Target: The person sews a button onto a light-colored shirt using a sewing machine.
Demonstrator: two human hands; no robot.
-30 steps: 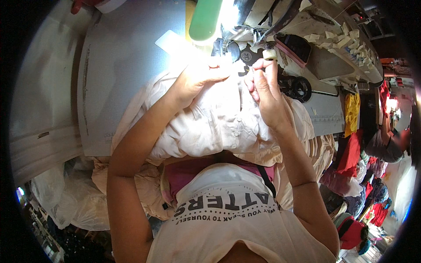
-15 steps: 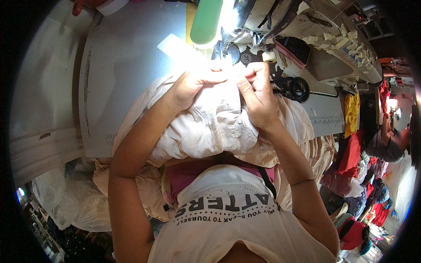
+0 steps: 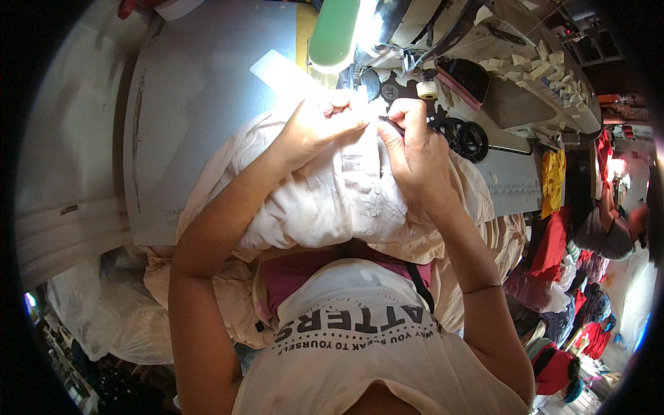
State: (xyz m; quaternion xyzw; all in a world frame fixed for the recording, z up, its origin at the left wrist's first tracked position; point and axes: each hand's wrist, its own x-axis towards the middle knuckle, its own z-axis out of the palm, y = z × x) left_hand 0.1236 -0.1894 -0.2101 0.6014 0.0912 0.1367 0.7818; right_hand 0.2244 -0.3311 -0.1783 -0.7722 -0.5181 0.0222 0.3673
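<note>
A white buttoned garment (image 3: pixel 304 214) lies bunched across the edge of the sewing table in front of me, its button placket running toward me. My left hand (image 3: pixel 311 131) is closed, pinching the garment's far end between thumb and fingers under the bright lamp. Just to its right, my right hand (image 3: pixel 420 152) is closed around a small dark, slim thing (image 3: pixel 392 124), whose kind I cannot make out. Its thumb and forefinger are close to the same end of cloth. Glare washes out the fabric between the two hands.
A sewing machine (image 3: pixel 508 104) stands beyond my right hand, with a green lamp (image 3: pixel 333 38) by it. The grey table (image 3: pixel 200 104) spreads left, with a pale translucent plate (image 3: pixel 277 72) on it. Yellow cloth (image 3: pixel 553 180) hangs at the right edge. Another person (image 3: pixel 609 228) sits far right.
My left hand has turned and shifted slightly right along the cloth. A dark slim thing now shows between my right thumb and forefinger; it was not visible before.
</note>
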